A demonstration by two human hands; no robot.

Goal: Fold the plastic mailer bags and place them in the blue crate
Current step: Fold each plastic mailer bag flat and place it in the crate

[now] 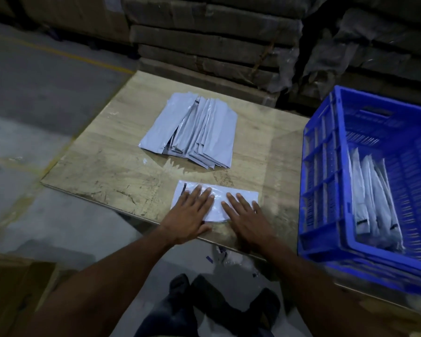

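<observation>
- The left hand [188,216] lies flat, fingers [199,194] straight and spread, pressing down on the left half of a white mailer bag [218,194] near the front edge of the table [107,171].
- The right hand [247,218] lies flat beside it, fingers straight and slightly apart, pressing the right half of the same bag; neither hand curls round anything.
- The bag under the hands lies crosswise, a dark strip showing at its left end, its near edge bulging in a curve between the two wrists.
- Farther back on the table, well apart from the hands, sits a fanned stack of mailer bags [195,132], overlapping one another and running lengthwise away from the person.
- The blue crate [326,181] stands at the right, just beside the table edge; its walls are slotted.
- Inside the crate, several folded bags [372,203] lean against the near-left wall, standing on end with dark strips near their lower ends.
- Behind the table rise stacked cardboard cartons [204,40], some wrapped in plastic film.
- Below the table edge the person's dark trousers and shoes [180,284] show on the concrete floor [34,105], with small scraps lying near them.
</observation>
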